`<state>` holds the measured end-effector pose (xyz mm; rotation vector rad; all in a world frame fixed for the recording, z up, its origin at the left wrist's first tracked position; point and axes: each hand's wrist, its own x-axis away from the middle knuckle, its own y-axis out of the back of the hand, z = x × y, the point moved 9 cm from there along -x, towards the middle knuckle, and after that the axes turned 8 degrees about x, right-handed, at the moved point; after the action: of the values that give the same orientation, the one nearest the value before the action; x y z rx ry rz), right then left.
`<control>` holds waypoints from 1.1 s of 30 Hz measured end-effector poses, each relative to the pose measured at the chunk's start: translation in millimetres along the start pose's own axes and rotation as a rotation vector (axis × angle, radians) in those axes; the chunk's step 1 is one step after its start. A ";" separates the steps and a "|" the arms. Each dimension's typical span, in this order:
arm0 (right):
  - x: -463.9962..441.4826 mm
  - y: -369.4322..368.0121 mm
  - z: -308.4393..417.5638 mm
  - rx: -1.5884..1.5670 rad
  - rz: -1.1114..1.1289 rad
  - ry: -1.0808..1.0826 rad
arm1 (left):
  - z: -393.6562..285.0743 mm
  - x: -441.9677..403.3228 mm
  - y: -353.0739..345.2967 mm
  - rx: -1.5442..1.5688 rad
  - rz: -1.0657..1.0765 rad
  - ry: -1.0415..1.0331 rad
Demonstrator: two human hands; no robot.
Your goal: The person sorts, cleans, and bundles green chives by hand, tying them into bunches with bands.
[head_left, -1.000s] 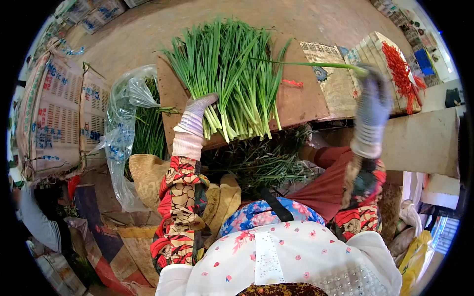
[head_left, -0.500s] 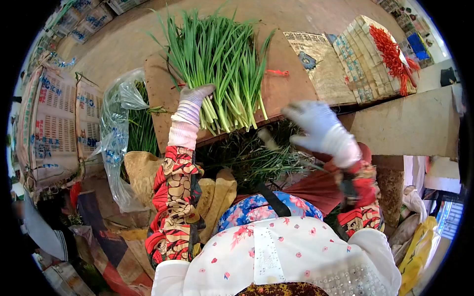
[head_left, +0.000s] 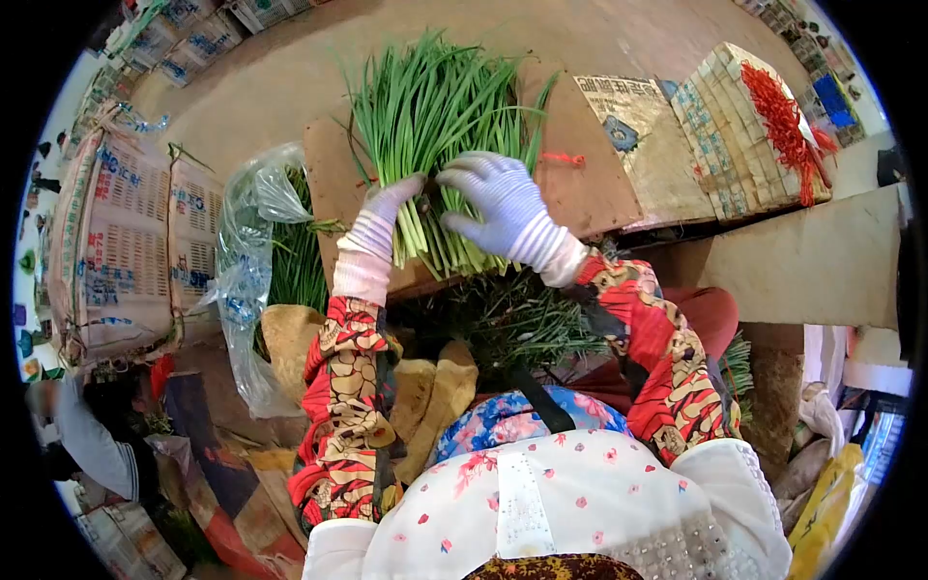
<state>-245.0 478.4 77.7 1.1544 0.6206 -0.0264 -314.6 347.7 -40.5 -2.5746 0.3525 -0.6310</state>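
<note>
A thick bunch of garlic chives [head_left: 440, 101] lies on a brown board, green leaves pointing away and pale stem ends toward me. My left hand [head_left: 391, 198], in a dirty white glove, is closed around stems on the bunch's left side. My right hand [head_left: 488, 198], in a pale lilac glove, is over the stems on the right, its fingertips close to my left fingers. Its thumb and fingers are apart, and the leaves partly hide where they touch. The brown board [head_left: 590, 188] carries a red tie [head_left: 563, 159] to the right of the bunch.
Loose leaf scraps [head_left: 527, 324] lie below the board's near edge. More greens stand in a clear plastic bag [head_left: 237, 261] at left, beside a large printed sack [head_left: 126, 242]. At right, red ties [head_left: 781, 121] lie on a folded sack [head_left: 720, 145].
My right hand has moved left and up from the board's right edge onto the stems. A small pale blurred thing below it is no longer visible. My left hand keeps hold of the chives.
</note>
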 end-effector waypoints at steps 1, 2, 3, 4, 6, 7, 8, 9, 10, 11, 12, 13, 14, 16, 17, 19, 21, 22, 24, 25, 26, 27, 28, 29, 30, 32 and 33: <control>-5.8 -4.9 10.0 0.045 -0.030 0.130 | -3.6 3.8 -2.9 -0.008 0.007 -0.011; -9.0 -16.0 10.7 0.056 0.037 0.174 | -5.2 7.0 2.3 -0.019 -0.075 0.003; -7.8 -29.9 7.7 0.130 0.085 0.228 | -9.2 9.0 6.6 -0.028 -0.158 0.015; -6.2 -44.8 2.5 0.152 0.134 0.234 | -23.6 10.8 10.0 -0.083 -0.202 -0.015; 2.7 -65.3 -5.7 0.171 0.214 0.241 | -45.2 14.4 21.3 -0.125 -0.291 -0.068; 3.7 -68.1 -7.9 0.168 0.208 0.247 | -54.9 15.8 30.9 -0.155 -0.362 -0.086; 4.5 -74.2 -11.7 0.157 0.238 0.226 | -63.2 22.0 40.4 -0.029 -0.394 -0.136; 5.0 -77.9 -12.4 0.143 0.271 0.202 | -76.4 27.8 39.3 -0.048 -0.362 -0.171; 5.6 -78.8 -10.1 0.144 0.259 0.202 | -83.2 35.8 43.1 -0.052 -0.424 -0.189; 8.0 -77.7 -13.6 0.140 0.253 0.198 | -86.6 39.6 41.8 -0.057 -0.482 -0.211; 5.3 -78.2 -12.4 0.133 0.272 0.205 | -88.0 32.6 47.7 -0.058 -0.477 -0.215; 3.6 -77.5 -9.9 0.124 0.294 0.212 | -76.9 27.7 67.3 -0.084 -0.614 -0.098; 4.8 -73.8 -9.9 0.124 0.293 0.209 | -62.0 27.5 85.5 -0.111 -0.752 0.023; -0.5 -29.1 -27.1 0.036 0.049 -0.016 | -49.0 33.9 84.4 -0.148 -0.802 -0.025; 2.7 -12.5 -38.9 -0.009 -0.071 -0.130 | -42.7 41.8 85.2 -0.185 -0.853 -0.073; 40.4 -8.6 -98.5 -0.197 -0.232 -0.605 | -15.7 38.9 100.1 -0.033 -0.923 -0.116; 86.7 -60.9 -154.6 -0.569 -0.208 -1.034 | -6.3 44.9 78.6 -0.071 -0.797 -0.162; 89.8 -66.9 -152.5 -0.683 -0.154 -1.114 | 14.2 39.4 87.6 -0.032 -0.924 -0.123; 92.9 -88.9 -158.9 -0.717 0.031 -1.244 | 70.4 -23.1 122.1 0.039 -0.785 -0.225; 77.0 -70.3 -138.6 -0.642 0.112 -1.222 | 72.5 -23.5 107.8 0.161 -0.790 -0.279; 69.0 -74.9 -134.1 -0.666 0.102 -1.213 | 73.4 -23.0 93.9 0.160 -0.779 -0.273; 59.7 -82.4 -131.4 -0.691 0.094 -1.200 | 51.1 -1.1 61.6 -0.041 -0.850 -0.150; 53.0 -96.5 -131.0 -0.640 0.131 -1.187 | 35.1 16.3 38.4 -0.246 -0.917 -0.027; 45.0 -109.3 -128.2 -0.593 0.168 -1.172 | 38.5 14.8 24.0 -0.146 -0.857 0.019; 37.6 -105.3 -109.4 -0.344 0.347 -1.131 | 34.8 5.4 11.6 -0.237 -0.736 -0.077; 28.9 -102.7 -87.7 -0.153 0.389 -1.082 | 43.8 -12.7 14.7 -0.203 -0.585 -0.224; 31.5 -105.8 -88.1 -0.105 0.360 -1.051 | 51.7 -21.0 26.0 -0.075 -0.554 -0.278</control>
<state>-292.7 518.3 -49.1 0.9686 -0.5095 -0.2705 -310.8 352.0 -101.8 -2.7901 -0.4508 -0.4301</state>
